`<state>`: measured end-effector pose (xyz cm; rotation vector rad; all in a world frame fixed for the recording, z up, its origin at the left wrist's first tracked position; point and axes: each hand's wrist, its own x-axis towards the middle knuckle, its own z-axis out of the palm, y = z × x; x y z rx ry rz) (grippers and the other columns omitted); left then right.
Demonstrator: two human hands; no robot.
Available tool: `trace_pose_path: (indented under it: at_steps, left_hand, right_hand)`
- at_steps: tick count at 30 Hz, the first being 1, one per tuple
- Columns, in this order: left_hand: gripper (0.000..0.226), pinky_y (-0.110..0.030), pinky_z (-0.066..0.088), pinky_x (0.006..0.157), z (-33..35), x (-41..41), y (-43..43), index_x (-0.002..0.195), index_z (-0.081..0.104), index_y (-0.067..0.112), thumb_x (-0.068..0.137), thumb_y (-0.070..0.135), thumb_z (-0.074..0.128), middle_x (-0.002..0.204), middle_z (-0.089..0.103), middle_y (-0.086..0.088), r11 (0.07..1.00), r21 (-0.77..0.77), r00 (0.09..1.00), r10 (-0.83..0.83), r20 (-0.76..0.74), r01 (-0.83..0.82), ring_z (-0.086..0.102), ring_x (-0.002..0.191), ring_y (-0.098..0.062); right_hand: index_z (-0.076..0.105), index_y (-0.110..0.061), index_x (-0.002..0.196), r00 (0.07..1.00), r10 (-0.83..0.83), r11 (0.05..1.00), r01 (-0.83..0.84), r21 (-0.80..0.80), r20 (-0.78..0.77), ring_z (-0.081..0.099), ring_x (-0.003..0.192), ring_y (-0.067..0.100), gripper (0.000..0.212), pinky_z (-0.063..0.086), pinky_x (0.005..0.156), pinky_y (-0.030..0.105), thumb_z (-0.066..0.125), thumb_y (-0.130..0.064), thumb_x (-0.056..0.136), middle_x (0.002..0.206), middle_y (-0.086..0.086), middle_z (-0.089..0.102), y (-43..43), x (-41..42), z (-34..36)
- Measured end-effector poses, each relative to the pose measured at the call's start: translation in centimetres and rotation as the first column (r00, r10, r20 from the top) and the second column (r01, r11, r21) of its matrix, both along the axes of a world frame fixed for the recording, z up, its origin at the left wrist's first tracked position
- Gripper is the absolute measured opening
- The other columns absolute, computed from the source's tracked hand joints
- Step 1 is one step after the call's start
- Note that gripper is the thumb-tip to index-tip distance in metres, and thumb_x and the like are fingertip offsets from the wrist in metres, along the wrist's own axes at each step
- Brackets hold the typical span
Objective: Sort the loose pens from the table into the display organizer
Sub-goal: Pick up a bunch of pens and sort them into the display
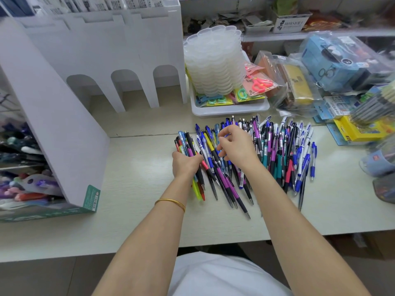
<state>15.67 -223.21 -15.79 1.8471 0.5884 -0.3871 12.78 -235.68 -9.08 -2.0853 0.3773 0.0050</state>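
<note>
Much seems left, since the multicoloured plastic pens [277, 150] lie heaped right of the white cardboard display organizer [64, 133] — left hand [186, 165] gripping a bundle [189, 145], right hand [237, 148] half-curled over them, its hold unclear.

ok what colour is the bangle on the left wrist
Gold: a thin plain bangle, seen best in the head view, the only one here.

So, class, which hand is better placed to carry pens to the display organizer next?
Left. The left hand already grips a bundle of pens and lies on the side nearer the display organizer. The right hand hangs over the loose pile, farther from it, fingers loosely curled.
</note>
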Motion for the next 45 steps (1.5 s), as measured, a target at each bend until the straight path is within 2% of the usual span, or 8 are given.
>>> trace_pose_path:
  at_steps: [3,7,9,15,24,31,36,45]
  left_hand:
    - [0.044,-0.034,0.051,0.071,0.3,0.2,-0.4,0.109,0.033,0.013,0.084,0.016,0.069,0.091,0.049,-0.005,0.997,0.069,1.000,-0.023,-0.016,0.024,0.057,0.084,-0.021]
    - [0.041,-0.031,0.045,0.058,0.6,0.0,-0.9,0.108,0.032,0.014,0.086,0.016,0.067,0.088,0.049,-0.004,0.976,0.197,0.996,-0.091,-0.014,0.092,0.056,0.079,-0.022]
    - [0.041,-0.033,0.046,0.061,0.4,-0.4,-0.9,0.109,0.032,0.013,0.087,0.016,0.066,0.088,0.049,-0.004,0.961,0.251,0.994,-0.111,-0.017,0.111,0.056,0.079,-0.023]
    - [0.045,-0.034,0.045,0.065,0.0,-1.4,-1.3,0.120,0.036,0.008,0.088,0.016,0.066,0.094,0.053,-0.006,0.942,0.305,0.989,-0.145,0.002,0.137,0.054,0.079,-0.024]
    - [0.054,-0.032,0.043,0.062,0.2,-1.6,-2.0,0.120,0.036,0.009,0.085,0.023,0.075,0.101,0.054,-0.006,0.914,0.364,0.982,-0.188,-0.006,0.177,0.053,0.080,-0.022]
    - [0.058,-0.037,0.050,0.072,0.6,-1.5,-2.4,0.125,0.036,0.008,0.083,0.021,0.075,0.121,0.057,-0.014,0.839,0.480,0.962,-0.267,-0.050,0.258,0.062,0.105,-0.031]
    - [0.057,-0.037,0.048,0.074,0.3,-1.7,-2.2,0.124,0.038,0.009,0.084,0.025,0.074,0.122,0.056,-0.013,0.744,0.599,0.946,-0.314,-0.079,0.297,0.059,0.108,-0.031]
    - [0.059,-0.037,0.051,0.076,0.1,-1.6,-1.1,0.124,0.039,0.007,0.081,0.022,0.076,0.119,0.060,-0.014,0.727,0.623,0.950,-0.296,-0.097,0.290,0.060,0.106,-0.032]
  right_hand:
    - [0.054,-0.013,0.101,1.000,0.000,1.000,0.000,0.008,-0.002,0.060,0.059,0.016,0.013,0.048,0.058,0.029,0.043,-0.007,0.097,0.079,0.007,0.065,0.0,-0.2,-0.1]
    - [0.054,-0.014,0.098,1.000,-0.013,1.000,0.013,0.027,-0.008,0.060,0.059,0.016,0.014,0.049,0.058,0.030,0.043,-0.006,0.096,0.077,0.007,0.064,-0.3,-0.6,-0.3]
    - [0.054,-0.014,0.098,1.000,-0.024,0.999,0.025,0.039,-0.009,0.060,0.059,0.016,0.015,0.048,0.057,0.029,0.043,-0.004,0.096,0.078,0.008,0.064,-0.4,-0.7,-0.4]
    - [0.055,-0.013,0.099,1.000,-0.026,0.999,0.026,0.037,-0.004,0.061,0.060,0.015,0.016,0.053,0.058,0.030,0.043,-0.004,0.096,0.080,0.009,0.064,-0.6,-0.9,-0.6]
    - [0.054,-0.014,0.101,0.999,-0.011,0.999,0.013,0.040,-0.030,0.062,0.061,0.016,0.013,0.055,0.063,0.033,0.043,-0.007,0.098,0.079,0.007,0.065,-0.3,-0.9,-1.3]
    - [0.054,-0.013,0.104,0.999,-0.007,0.999,0.009,0.039,-0.053,0.062,0.064,0.017,0.014,0.057,0.065,0.036,0.044,-0.007,0.097,0.082,0.008,0.065,-0.4,-1.3,-1.9]
    - [0.054,-0.014,0.100,0.998,-0.023,0.998,0.026,0.062,-0.052,0.062,0.063,0.017,0.016,0.057,0.065,0.036,0.043,-0.004,0.096,0.080,0.007,0.064,-0.6,-1.6,-2.1]
    - [0.054,-0.014,0.100,0.999,-0.022,0.997,0.026,0.068,-0.046,0.061,0.060,0.013,0.015,0.058,0.066,0.038,0.044,-0.003,0.096,0.080,0.007,0.064,-0.6,-1.6,-2.1]
